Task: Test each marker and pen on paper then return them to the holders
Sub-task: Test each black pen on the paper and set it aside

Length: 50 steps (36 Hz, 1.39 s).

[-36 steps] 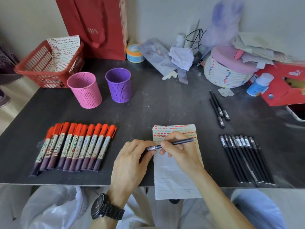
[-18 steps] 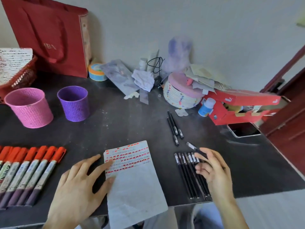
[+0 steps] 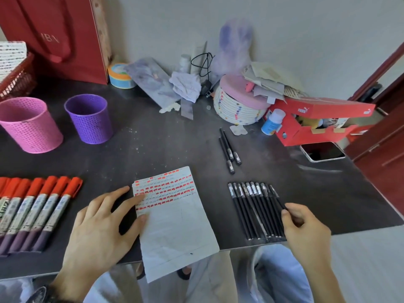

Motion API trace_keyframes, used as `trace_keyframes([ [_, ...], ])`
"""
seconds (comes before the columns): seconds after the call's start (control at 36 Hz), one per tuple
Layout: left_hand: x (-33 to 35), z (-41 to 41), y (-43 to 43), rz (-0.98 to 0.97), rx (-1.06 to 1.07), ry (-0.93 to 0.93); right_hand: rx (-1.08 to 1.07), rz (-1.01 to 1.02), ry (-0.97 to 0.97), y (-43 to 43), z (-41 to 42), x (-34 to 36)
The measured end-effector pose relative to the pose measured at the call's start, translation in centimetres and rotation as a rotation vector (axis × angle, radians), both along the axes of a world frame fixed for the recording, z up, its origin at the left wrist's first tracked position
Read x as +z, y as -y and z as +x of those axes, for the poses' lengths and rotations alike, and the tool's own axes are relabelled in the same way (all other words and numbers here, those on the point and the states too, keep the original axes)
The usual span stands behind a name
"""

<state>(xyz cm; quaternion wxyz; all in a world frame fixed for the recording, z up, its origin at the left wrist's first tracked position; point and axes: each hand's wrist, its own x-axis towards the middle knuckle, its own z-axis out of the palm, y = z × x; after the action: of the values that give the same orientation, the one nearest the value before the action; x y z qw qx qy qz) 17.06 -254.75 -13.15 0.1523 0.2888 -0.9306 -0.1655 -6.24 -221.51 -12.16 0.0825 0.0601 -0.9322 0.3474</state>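
- Dark worktop (image 3: 166, 149) against a pale wall carries the paper (image 3: 175, 221), a row of red markers (image 3: 41, 206) at left, a row of black pens (image 3: 254, 211) at right, and two more pens (image 3: 228, 150) lying apart behind it.
- Left hand (image 3: 98, 232) lies flat, fingers spread, fingertips pressing the paper's left edge.
- Right hand (image 3: 306, 228) pinches the rightmost pen of the row between thumb and fingers.
- Pink holder (image 3: 30, 125) and purple holder (image 3: 90, 119) stand at back left; no pens show inside them.
- Step in hand, seemingly: setting a pen into the row or taking one out; next comes testing a pen on the paper.
- Half a second earlier the right hand held its pen angled over the row's top; now it sits lower, at the row's right side.
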Motion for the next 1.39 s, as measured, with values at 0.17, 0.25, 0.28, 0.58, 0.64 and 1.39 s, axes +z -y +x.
trace_keyframes([
  [0.17,0.2,0.0,-0.1,0.011,0.002,0.005,0.0,0.11,-0.038,0.4,-0.1,0.2],
  [0.25,0.2,0.0,-0.1,0.01,0.003,0.002,0.007,0.143,-0.053,0.7,-0.1,0.2],
  [0.28,0.2,-0.1,-0.1,0.008,0.003,0.002,0.009,0.147,-0.052,0.8,-0.1,0.3],
  [0.58,-0.6,0.0,0.3,-0.038,-0.008,-0.006,0.04,0.163,-0.037,2.6,-0.2,1.6],
  [0.64,-0.5,0.0,0.4,-0.043,-0.008,-0.006,0.076,0.148,-0.05,4.3,-0.5,2.2],
  [1.39,-1.7,-0.2,0.8,-0.042,0.036,-0.129,0.348,0.232,0.229,17.5,-5.2,3.9],
])
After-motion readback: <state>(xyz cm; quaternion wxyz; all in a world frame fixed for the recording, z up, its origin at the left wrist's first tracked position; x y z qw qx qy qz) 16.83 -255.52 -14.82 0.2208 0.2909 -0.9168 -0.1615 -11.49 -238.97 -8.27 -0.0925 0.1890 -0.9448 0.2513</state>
